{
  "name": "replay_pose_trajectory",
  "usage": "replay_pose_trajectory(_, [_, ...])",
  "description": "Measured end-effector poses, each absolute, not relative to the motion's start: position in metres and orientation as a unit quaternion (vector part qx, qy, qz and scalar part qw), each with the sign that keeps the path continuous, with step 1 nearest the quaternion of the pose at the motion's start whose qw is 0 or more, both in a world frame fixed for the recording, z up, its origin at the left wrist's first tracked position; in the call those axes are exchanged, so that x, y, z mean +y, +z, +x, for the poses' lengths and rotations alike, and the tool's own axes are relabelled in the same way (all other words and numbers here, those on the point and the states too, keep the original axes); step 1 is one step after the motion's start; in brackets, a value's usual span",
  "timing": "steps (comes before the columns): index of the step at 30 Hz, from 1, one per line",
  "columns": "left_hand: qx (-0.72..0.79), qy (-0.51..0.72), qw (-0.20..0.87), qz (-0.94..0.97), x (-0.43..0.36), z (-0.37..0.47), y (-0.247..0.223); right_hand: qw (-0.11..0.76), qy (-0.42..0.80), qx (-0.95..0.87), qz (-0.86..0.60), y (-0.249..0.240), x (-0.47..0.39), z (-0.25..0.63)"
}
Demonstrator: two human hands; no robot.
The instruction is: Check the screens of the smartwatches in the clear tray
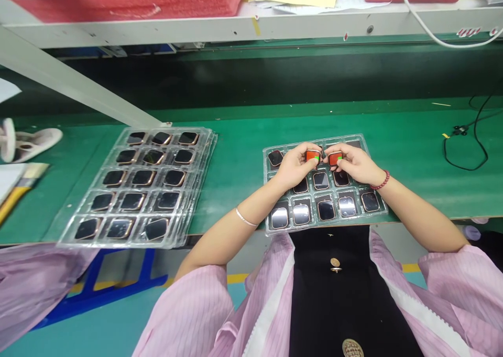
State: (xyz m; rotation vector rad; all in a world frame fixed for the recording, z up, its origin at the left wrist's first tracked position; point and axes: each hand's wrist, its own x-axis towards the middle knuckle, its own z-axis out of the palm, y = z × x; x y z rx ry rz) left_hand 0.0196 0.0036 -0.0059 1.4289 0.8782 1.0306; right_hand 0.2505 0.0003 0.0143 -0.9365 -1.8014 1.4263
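Observation:
My left hand point(295, 164) is closed on a smartwatch point(312, 155) whose lit screen is orange-red with a small green patch under the thumb. A second smartwatch point(335, 159), lit in the same colours, is pinched in my right hand point(356, 163). Both are held side by side above a clear plastic tray point(268, 226). In its compartments lie several dark-screened smartwatches, such as one in the front row point(326, 209). My hands and forearms hide part of the tray's back rows.
On the left, a stack of clear trays point(204, 189) holds more dark watches. A brush point(23, 189) and a pale sandal-like item point(33, 142) lie at far left. A black cable point(463, 165) curls at right. Overhead, a shelf point(294, 26) carries red foam point(157, 3) and papers.

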Motion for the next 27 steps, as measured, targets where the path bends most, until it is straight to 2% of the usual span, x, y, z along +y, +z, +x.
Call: replay_pose_trajectory(27, [0.367,0.427,0.558,0.610,0.001,0.020,0.006,0.350,0.577,-0.646,-0.357,0.020,-0.004,0.246])
